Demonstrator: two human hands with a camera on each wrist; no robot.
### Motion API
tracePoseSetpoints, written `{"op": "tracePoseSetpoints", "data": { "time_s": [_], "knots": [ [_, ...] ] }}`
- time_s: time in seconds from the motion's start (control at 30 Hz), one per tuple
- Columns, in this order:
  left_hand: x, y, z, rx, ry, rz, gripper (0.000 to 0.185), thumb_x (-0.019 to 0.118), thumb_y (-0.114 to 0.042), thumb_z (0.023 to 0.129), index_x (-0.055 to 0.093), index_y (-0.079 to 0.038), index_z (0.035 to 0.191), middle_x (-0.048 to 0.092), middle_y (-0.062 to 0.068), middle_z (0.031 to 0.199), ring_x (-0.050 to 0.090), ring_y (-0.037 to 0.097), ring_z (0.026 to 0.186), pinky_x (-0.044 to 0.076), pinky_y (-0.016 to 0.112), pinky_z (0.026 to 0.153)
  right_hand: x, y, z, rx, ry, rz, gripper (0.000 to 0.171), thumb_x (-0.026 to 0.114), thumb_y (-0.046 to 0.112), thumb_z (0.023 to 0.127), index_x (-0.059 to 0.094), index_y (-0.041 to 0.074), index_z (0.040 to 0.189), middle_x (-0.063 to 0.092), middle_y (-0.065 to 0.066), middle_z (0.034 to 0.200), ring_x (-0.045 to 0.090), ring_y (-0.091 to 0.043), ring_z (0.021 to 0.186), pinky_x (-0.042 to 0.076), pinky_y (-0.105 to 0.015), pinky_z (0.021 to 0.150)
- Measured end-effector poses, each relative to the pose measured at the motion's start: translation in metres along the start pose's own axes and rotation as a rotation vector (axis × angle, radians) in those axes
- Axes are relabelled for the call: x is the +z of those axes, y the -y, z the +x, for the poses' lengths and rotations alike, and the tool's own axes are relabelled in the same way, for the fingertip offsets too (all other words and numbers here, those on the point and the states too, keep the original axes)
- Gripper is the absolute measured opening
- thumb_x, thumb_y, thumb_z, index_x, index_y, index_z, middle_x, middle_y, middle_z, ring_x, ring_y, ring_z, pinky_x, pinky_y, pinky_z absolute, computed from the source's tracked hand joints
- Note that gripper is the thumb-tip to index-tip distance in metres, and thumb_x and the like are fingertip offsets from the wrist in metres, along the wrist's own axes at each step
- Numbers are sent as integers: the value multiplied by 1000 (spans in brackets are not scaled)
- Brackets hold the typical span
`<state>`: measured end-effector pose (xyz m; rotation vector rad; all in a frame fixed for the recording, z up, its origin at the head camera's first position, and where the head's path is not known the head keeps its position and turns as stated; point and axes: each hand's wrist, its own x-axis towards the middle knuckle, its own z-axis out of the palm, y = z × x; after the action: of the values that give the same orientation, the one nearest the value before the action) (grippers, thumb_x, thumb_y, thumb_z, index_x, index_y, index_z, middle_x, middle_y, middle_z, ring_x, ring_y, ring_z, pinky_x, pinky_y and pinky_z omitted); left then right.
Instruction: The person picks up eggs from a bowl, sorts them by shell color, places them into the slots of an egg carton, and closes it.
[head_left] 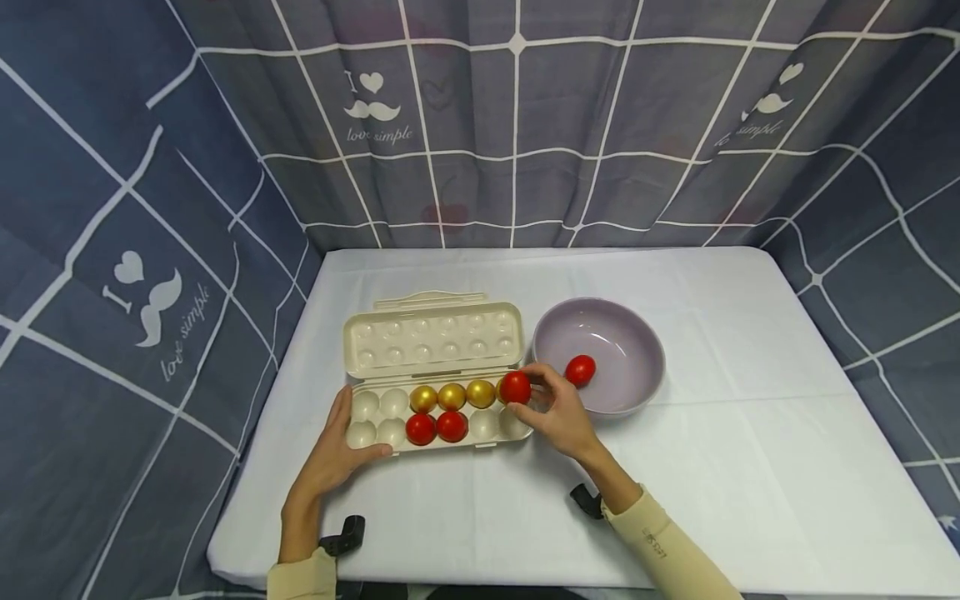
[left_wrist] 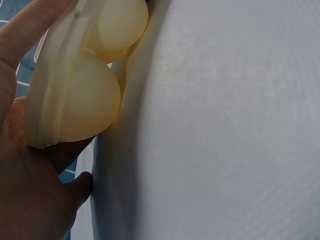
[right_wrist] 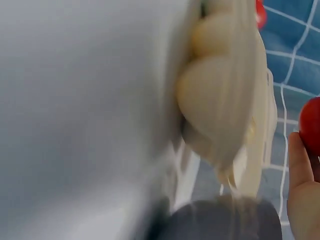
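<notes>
A cream egg carton (head_left: pixel 480 443) lies with its lid (head_left: pixel 432 340) tipped back. Several gold eggs (head_left: pixel 452 397) sit in its back row, the rightmost mostly hidden behind a red egg. Two red eggs (head_left: pixel 421 429) fill middle cups of the front row. My left hand (head_left: pixel 334 450) grips the carton's left end, its thumb along the front edge. Between thumb and fingers my right hand (head_left: pixel 558 414) pinches a red egg (head_left: pixel 515 387) over the right end of the carton. In the right wrist view that held egg (right_wrist: pixel 311 125) shows at the right edge, apart from the tray.
A light purple bowl (head_left: pixel 637 375) stands right of the carton, with one red egg (head_left: pixel 580 370) inside. White cloth (head_left: pixel 735 467) covers the table, and a grey checked curtain (head_left: pixel 480 192) hangs behind and along both sides.
</notes>
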<state>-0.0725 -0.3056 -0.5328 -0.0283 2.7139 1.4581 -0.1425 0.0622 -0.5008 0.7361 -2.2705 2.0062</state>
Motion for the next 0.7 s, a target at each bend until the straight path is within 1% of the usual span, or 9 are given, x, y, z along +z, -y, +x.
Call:
{"op": "tracePoseSetpoints", "data": {
  "time_s": [0.03,0.1,0.27,0.37,0.47,0.6,0.7],
  "knots": [
    [0,0,0,1,0,-1,127,89,-27,72,-2,-3,157,0,16,163,6,38,147,13,64,111,4,-2,-1,-5,15,1,48,79,-7,78,58,-7,120,63,-20,116,60,-30,106,53,-41,88],
    [0,0,0,2,1,1,127,89,-28,72,-2,-3,157,0,15,163,6,38,147,13,64,111,12,-5,-4,-15,32,-33,49,83,-2,76,61,-2,120,64,-15,115,62,-28,105,53,-40,89],
    [-1,0,0,-4,-3,10,128,90,-29,71,-1,-3,158,1,15,163,8,38,147,14,64,111,28,-13,-10,-58,79,-201,47,88,7,73,65,7,114,68,-3,108,64,-19,99,51,-38,89],
    [0,1,0,-1,-4,8,128,90,-28,71,-1,-4,158,2,15,164,8,38,147,14,65,111,33,-17,-11,-77,116,-260,47,88,6,72,65,7,113,69,-2,105,65,-16,96,52,-35,87],
    [0,2,0,1,0,8,128,90,-28,72,-2,-4,158,1,15,164,8,38,147,13,65,111,37,-19,-11,-80,145,-271,47,87,1,71,63,5,112,68,-4,105,66,-17,95,54,-32,84],
    [0,2,1,-4,-2,13,128,90,-28,71,-2,-3,157,1,15,163,7,38,147,13,65,111,40,-20,-11,-47,178,-288,47,86,-3,71,62,4,110,67,-6,105,66,-18,95,54,-31,84],
    [1,2,0,-2,-2,11,128,90,-28,71,-2,-3,157,0,15,163,7,38,147,13,64,111,41,-19,-11,-14,193,-301,46,86,-3,71,62,3,111,67,-6,106,66,-19,96,54,-31,85]
  ]
}}
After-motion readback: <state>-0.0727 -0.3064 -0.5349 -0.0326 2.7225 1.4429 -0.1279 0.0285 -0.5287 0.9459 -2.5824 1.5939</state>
